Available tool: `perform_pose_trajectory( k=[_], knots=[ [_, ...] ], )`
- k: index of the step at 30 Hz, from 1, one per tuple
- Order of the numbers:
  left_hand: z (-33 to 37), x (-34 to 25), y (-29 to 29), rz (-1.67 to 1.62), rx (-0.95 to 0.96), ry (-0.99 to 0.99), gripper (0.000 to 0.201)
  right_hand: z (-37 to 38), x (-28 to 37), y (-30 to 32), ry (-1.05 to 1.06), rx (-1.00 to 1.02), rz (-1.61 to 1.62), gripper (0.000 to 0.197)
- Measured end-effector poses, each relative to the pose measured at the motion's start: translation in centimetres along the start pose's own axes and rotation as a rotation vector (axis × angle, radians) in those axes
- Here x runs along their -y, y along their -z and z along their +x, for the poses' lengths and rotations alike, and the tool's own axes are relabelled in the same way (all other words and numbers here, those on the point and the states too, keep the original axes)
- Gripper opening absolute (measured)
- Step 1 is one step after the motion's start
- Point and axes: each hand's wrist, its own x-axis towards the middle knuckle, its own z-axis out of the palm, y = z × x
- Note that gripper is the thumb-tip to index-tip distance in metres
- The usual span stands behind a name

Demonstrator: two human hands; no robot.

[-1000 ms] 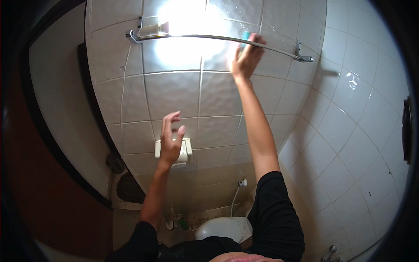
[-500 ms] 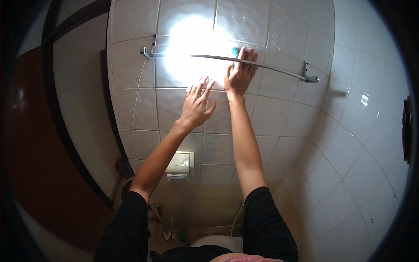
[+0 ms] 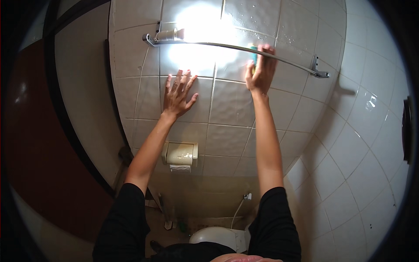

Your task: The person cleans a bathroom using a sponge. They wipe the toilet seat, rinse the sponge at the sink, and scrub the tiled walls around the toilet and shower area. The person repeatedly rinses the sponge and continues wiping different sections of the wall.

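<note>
My right hand [image 3: 261, 77] presses a green and yellow sponge [image 3: 253, 56] against the white tiled wall [image 3: 231, 102], reaching up behind a thin metal towel bar [image 3: 290, 61]. The fingers and the bar partly cover the sponge. Lower and to the left, my left hand [image 3: 177, 97] lies on the tiles with its fingers spread and nothing in it. Its fingertips are below the bar, near the glare of a bright lamp [image 3: 205, 28]. Water drops dot the tiles above my right hand.
The lamp's pale socket [image 3: 169, 35] is beside the bar's left bracket, with a thin cord [image 3: 139, 89] hanging down. Below are a toilet paper holder [image 3: 180, 153], a white toilet [image 3: 214, 234] and a hose in a wall holder [image 3: 247, 197]. A dark door frame [image 3: 114, 105] stands left.
My right hand has slid rightward along the wall with the sponge. My left hand has shifted left and down, its fingers spreading wider. The view has moved slightly, and the lamp's socket now shows.
</note>
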Motion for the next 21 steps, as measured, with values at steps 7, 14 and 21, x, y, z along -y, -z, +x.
perform_pose_trajectory(
  k=[7,14,21],
  knots=[
    [-4.7,3.0,0.1,0.027,-0.117,0.164,0.071,-7.7,8.6,-1.3,0.291,0.305,-0.018,0.063],
    [-12.7,5.9,0.0,0.017,-0.094,0.264,0.076,-14.4,1.3,2.5,0.851,0.416,0.122,0.056],
    [-14.1,6.7,0.3,0.006,-0.054,0.25,0.079,-5.8,10.6,-4.6,0.014,0.006,-0.008,0.062]
  ],
)
